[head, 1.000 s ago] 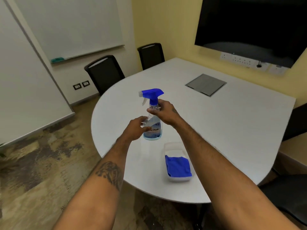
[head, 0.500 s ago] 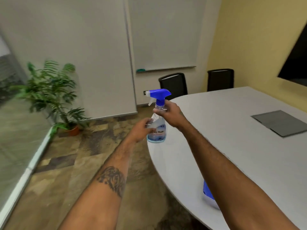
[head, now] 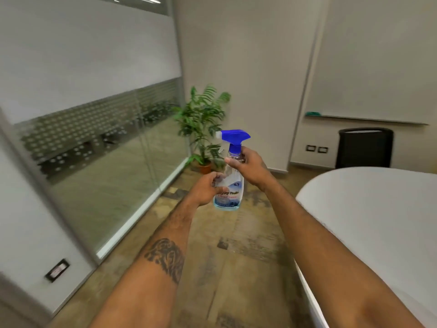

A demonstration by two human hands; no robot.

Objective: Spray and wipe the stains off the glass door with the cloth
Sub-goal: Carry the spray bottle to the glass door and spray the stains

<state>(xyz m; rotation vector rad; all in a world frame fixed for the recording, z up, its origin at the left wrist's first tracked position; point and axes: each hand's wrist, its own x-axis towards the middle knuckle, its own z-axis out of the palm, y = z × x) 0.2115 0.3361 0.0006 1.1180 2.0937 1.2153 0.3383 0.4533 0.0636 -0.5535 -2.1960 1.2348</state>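
A clear spray bottle (head: 230,192) with a blue trigger head is held upright in mid-air in front of me, its nozzle pointing left. My right hand (head: 248,165) grips its neck just under the blue head. My left hand (head: 207,188) is wrapped around the lower body at the label. The glass wall (head: 106,147) with a frosted dotted band fills the left side, about an arm's length beyond the bottle. No cloth is in view.
A potted fern (head: 202,124) stands in the corner behind the bottle. The white round table (head: 369,209) is at the right, a black chair (head: 364,147) behind it under a whiteboard ledge. Patterned floor lies below my arms.
The view has swung left from the table to the glass wall. Both hands carried the bottle off the table and hold it in the air. The tray with the blue cloth has left the view.
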